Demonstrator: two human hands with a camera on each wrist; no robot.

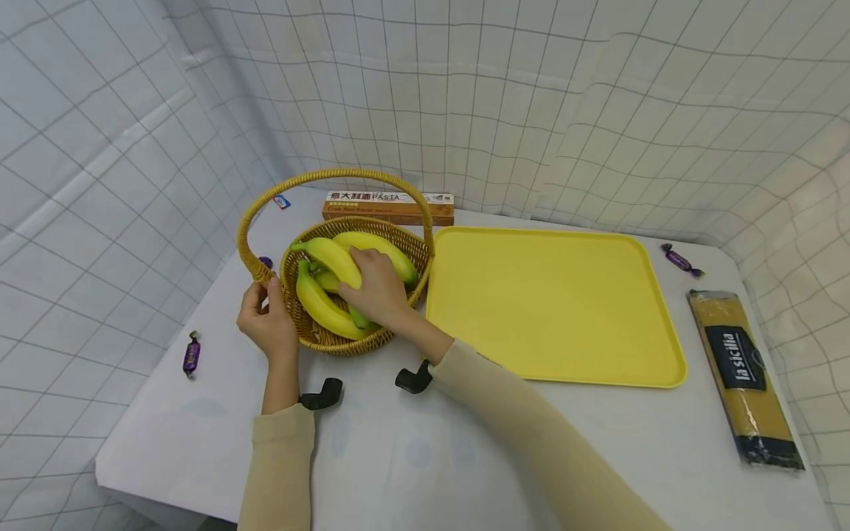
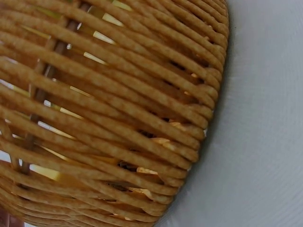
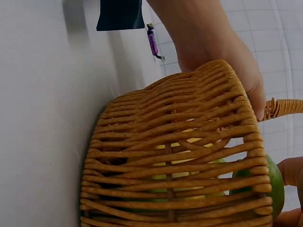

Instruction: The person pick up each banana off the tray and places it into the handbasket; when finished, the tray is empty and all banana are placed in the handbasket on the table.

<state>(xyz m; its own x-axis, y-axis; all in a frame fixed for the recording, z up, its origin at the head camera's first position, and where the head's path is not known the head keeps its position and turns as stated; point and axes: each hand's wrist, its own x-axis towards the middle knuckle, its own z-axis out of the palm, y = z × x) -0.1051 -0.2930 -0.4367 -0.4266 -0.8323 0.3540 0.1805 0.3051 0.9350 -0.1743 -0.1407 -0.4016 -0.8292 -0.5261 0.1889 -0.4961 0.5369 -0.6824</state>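
Your right hand (image 1: 377,287): reaching into the wicker basket (image 1: 398,234), fingers curled over the bunch of bananas (image 1: 332,259) and gripping it from above. The right wrist view shows your fingertips (image 3: 289,171) against a green-tipped banana just past the basket's woven wall.

Your left hand (image 1: 265,317): fingers closed round the base of the basket handle (image 1: 251,247), on the side facing the worktop's left edge, thumb and fingers pinching the wicker where the handle meets the rim. The left wrist view shows only the basket's weave close up and bare worktop beside it.

Bananas: yellow with green ends, lying inside the basket directly under your right hand and just right of your left hand. Whether the bunch is lifted clear of the basket floor cannot be told.

Basket: stands on the white worktop (image 1: 412,442) towards its rear left corner, touching or just beside the yellow tray (image 1: 551,310), which occupies the middle.

Other items:
- Orange pasta box (image 1: 388,207), along the rear edge behind the basket.
- Spaghetti packet (image 1: 744,376), lengthwise along the right edge.
- Purple wrapped sweet (image 1: 191,355), near the left edge.
- Second purple sweet (image 1: 681,259), near the rear right corner.
- Small blue-and-white wrapper (image 1: 282,201), at the rear left corner.
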